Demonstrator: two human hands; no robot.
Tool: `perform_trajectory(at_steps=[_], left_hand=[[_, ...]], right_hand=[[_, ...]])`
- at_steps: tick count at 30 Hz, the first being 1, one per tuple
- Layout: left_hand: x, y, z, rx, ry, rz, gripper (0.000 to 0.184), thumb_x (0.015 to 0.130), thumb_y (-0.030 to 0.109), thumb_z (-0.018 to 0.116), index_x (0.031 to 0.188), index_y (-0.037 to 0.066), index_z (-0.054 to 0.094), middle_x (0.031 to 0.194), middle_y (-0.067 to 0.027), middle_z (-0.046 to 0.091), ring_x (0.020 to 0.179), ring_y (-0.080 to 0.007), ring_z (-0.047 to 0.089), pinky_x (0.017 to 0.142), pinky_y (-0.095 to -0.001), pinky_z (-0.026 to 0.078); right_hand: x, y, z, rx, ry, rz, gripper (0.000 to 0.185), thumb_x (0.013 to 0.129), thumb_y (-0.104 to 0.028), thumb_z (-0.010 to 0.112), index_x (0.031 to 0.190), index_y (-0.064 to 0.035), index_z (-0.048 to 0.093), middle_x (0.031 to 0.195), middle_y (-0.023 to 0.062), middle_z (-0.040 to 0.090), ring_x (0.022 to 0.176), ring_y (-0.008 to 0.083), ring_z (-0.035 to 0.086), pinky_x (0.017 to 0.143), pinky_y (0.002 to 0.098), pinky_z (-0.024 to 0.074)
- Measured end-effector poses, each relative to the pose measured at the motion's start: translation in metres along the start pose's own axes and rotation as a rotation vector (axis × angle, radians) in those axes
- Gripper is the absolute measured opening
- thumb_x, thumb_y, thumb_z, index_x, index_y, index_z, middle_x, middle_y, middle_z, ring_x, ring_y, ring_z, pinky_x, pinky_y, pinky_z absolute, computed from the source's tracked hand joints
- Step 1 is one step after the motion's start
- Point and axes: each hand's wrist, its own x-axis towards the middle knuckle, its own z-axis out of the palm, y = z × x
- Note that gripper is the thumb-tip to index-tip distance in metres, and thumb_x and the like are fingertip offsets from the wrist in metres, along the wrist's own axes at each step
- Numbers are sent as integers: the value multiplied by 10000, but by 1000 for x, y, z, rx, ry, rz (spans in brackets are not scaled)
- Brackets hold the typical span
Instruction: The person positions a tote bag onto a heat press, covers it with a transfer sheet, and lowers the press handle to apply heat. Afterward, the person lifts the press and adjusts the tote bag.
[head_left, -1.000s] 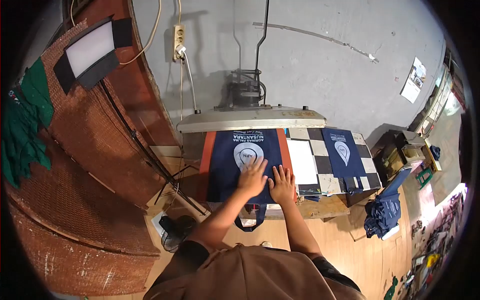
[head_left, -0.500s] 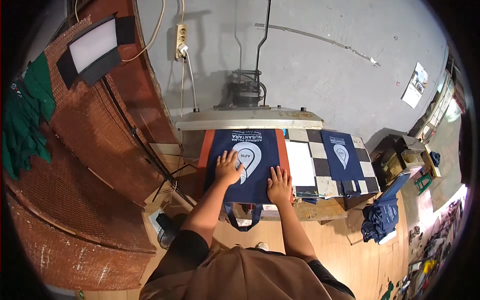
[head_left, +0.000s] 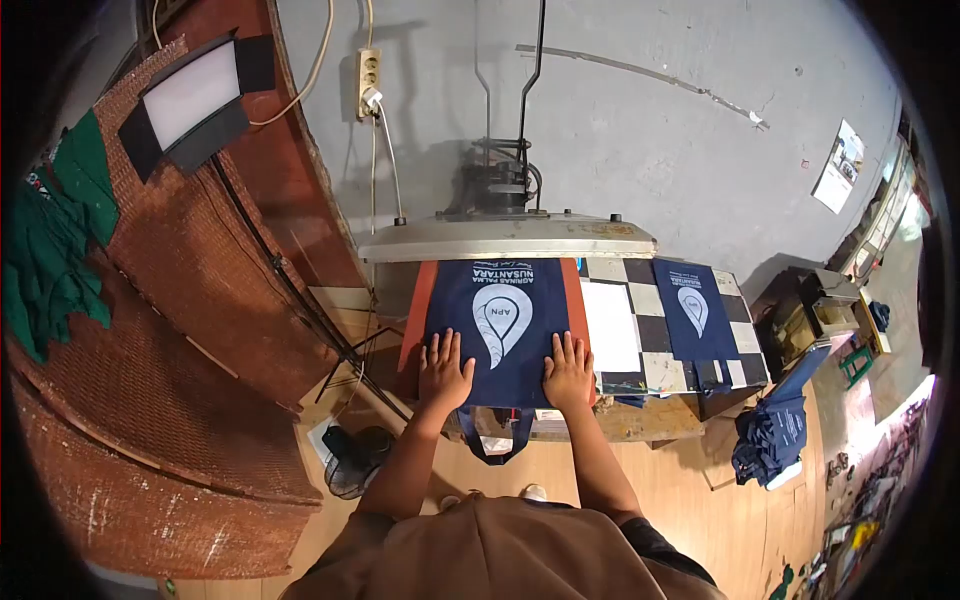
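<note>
A navy tote bag (head_left: 500, 375) with a white pin-shaped print lies flat on the reddish-orange pad of a heat press, its handle loop (head_left: 495, 458) hanging over the front edge. My left hand (head_left: 446, 372) rests flat on the bag's near left side, fingers stretched out. On the near right side, my right hand (head_left: 569, 372) lies flat with fingers apart, partly over the pad (head_left: 578, 310). Above the bag's far end sits the metal upper plate (head_left: 510, 240) of the press, which hides that end.
To the right, another printed navy bag (head_left: 697, 320) and a white sheet (head_left: 610, 325) lie on a checkered tabletop (head_left: 652, 333). Folded navy bags (head_left: 772, 440) are piled farther right. A lamp (head_left: 193, 97) on a stand and a black fan (head_left: 357, 462) are at left.
My left hand has moved from the print down to the bag's near left edge, uncovering the print. The right hand stays near the right edge. The view has shifted slightly.
</note>
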Motion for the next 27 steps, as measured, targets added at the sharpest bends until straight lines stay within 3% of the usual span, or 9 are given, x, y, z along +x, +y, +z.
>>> perform_trajectory(at_steps=[7, 9, 11, 14, 18, 27], left_hand=[[-16, -5, -1, 19, 78, 44, 600, 979, 411, 456, 1481, 93, 373, 1562, -97, 326, 1445, -321, 276, 1179, -522, 182], [-17, -3, -4, 1, 73, 36, 602, 973, 403, 471, 1480, 95, 374, 1562, -91, 327, 1444, -321, 277, 1175, -525, 190], [-16, -3, -4, 0, 70, 36, 606, 968, 399, 481, 1481, 95, 373, 1561, -90, 328, 1444, -322, 277, 1174, -527, 193], [-16, -5, -3, -15, 75, 29, 619, 956, 400, 502, 1481, 97, 377, 1555, -88, 342, 1442, -315, 284, 1173, -517, 197], [-16, -5, -5, -49, 69, 7, 635, 954, 405, 507, 1490, 99, 358, 1564, -89, 325, 1453, -325, 257, 1175, -520, 196], [-26, -21, -12, -21, 20, 97, 605, 980, 414, 472, 1495, 118, 356, 1570, -80, 312, 1452, -313, 260, 1183, -519, 173]], right_hand=[[2, -29, -6, -129, -32, 111, 600, 985, -406, 424, 1506, -119, 347, 1591, 114, 272, 1484, 339, 188, 1181, 566, 88], [-1, -51, -5, -47, 59, -65, 674, 958, -467, 477, 1484, -61, 366, 1574, 148, 296, 1462, 343, 242, 1177, 561, 119], [-9, -78, 8, 94, 73, -217, 670, 959, -486, 470, 1478, -72, 380, 1556, 145, 332, 1438, 344, 293, 1173, 547, 160], [-21, -98, 14, 58, 11, -274, 683, 958, -512, 461, 1483, -82, 375, 1543, 143, 357, 1428, 332, 318, 1171, 521, 194], [-23, -79, -2, 71, -65, -217, 728, 956, -555, 446, 1504, -87, 339, 1554, 129, 344, 1439, 312, 308, 1182, 458, 206], [-41, -12, -26, 51, -50, -90, 737, 956, -536, 468, 1513, -79, 313, 1563, 123, 327, 1456, 302, 274, 1194, 445, 179]])
